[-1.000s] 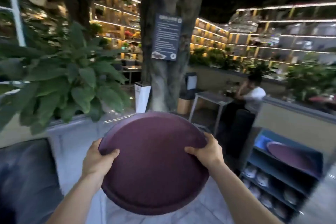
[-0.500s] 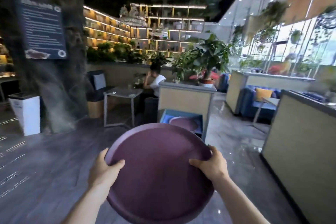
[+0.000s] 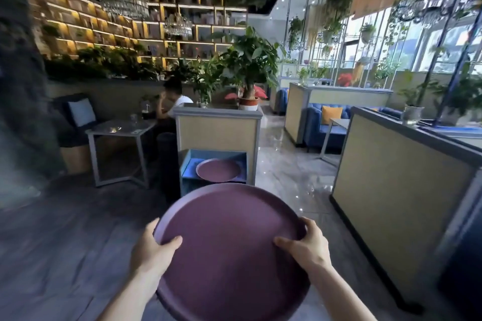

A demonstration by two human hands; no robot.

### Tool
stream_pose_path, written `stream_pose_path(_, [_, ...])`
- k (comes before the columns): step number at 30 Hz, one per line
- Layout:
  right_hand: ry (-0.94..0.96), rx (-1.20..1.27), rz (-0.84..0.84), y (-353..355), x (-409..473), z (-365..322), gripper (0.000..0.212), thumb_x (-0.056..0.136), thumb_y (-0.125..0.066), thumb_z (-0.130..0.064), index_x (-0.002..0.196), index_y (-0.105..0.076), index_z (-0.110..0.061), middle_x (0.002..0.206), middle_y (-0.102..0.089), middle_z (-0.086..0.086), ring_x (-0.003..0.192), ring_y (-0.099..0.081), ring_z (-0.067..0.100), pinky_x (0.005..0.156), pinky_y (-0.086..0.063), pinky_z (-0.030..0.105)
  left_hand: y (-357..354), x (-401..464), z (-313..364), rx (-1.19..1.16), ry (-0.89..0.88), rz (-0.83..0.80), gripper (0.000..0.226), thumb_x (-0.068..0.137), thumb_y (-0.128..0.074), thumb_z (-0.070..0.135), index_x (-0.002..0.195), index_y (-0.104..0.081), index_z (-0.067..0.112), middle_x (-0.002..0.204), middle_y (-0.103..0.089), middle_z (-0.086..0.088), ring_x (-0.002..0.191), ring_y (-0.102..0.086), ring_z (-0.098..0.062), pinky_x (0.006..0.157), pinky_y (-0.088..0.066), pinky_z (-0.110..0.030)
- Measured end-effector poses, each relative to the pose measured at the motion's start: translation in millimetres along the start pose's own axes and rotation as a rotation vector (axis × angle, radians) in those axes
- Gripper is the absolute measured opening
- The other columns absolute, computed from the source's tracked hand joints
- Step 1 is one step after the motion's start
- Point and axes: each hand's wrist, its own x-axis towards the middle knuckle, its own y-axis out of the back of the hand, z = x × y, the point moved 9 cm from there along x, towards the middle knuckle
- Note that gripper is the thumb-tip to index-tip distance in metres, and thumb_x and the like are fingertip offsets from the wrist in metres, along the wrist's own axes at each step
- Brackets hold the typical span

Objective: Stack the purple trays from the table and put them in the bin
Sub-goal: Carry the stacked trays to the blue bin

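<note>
Round purple tray (image 3: 229,250) held low and near, centre of view, tilted with far rim higher; possibly more than one stacked, cannot tell. Left hand (image 3: 150,255) closed on left rim, thumb lying on tray face, fingers hidden beneath. Right hand (image 3: 306,245) closed on right rim, thumb likewise on top. Straight ahead, beyond far rim: blue bin (image 3: 212,164), an open-fronted shelf unit, with second purple tray (image 3: 218,170) resting in its top compartment; lower compartments hidden behind held tray. Bin backed against tan partition (image 3: 217,133) with grey cap, potted plant (image 3: 249,68) in white and red pot on top. Left of bin: dark stool (image 3: 165,148), then grey-framed glass-topped table (image 3: 118,135) carrying a glass and a dark drink; seated person (image 3: 172,101) in white top behind it, dark armchair with pale cushion (image 3: 80,112) further left. Rough tree trunk (image 3: 18,73) filling left edge. Right and near: long tan partition wall (image 3: 396,190) running close along that side. Far right: blue sofa (image 3: 326,122) with orange cushion, windows with hanging plants. Lit shelving (image 3: 167,23) across far wall. Floor between held tray and bin open, dark planks left, glossy tiles right.
</note>
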Motion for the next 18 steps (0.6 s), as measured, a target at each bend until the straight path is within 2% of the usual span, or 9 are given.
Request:
stream_pose_path(6, [-0.032, -0.001, -0.016, -49, 49, 1, 0.093, 0.053, -0.09, -0.037, 0.136, -0.049, -0.025, 0.126, -0.064, 0.007, 0.113, -0.061, 0.029, 0.098, -0.05, 0.041, -24, 66, -12, 0.056, 0.025, -0.02, 0.078, 0.077, -0.08, 0.027, 0.146, -0.044, 0.029, 0.138, -0.059, -0.005, 0.117, -0.06, -0.032, 0.095, -0.05, -0.043])
stream_pose_path(12, [-0.059, -0.034, -0.016, -125, 116, -25, 0.094, 0.053, -0.091, -0.038, 0.136, -0.048, -0.024, 0.127, -0.063, 0.007, 0.114, -0.061, 0.029, 0.099, -0.049, 0.04, -42, 173, -27, 0.038, 0.054, -0.048, 0.077, 0.077, -0.081, 0.025, 0.145, -0.045, 0.027, 0.134, -0.062, -0.006, 0.116, -0.061, -0.033, 0.096, -0.049, -0.043])
stream_pose_path(18, [-0.1, -0.05, 0.016, -202, 186, -67, 0.094, 0.054, -0.09, -0.038, 0.136, -0.048, -0.024, 0.126, -0.064, 0.007, 0.115, -0.06, 0.028, 0.1, -0.048, 0.039, -54, 301, -14, 0.045, 0.039, -0.09, 0.077, 0.076, -0.08, 0.027, 0.144, -0.046, 0.028, 0.134, -0.063, -0.003, 0.117, -0.061, -0.032, 0.096, -0.048, -0.043])
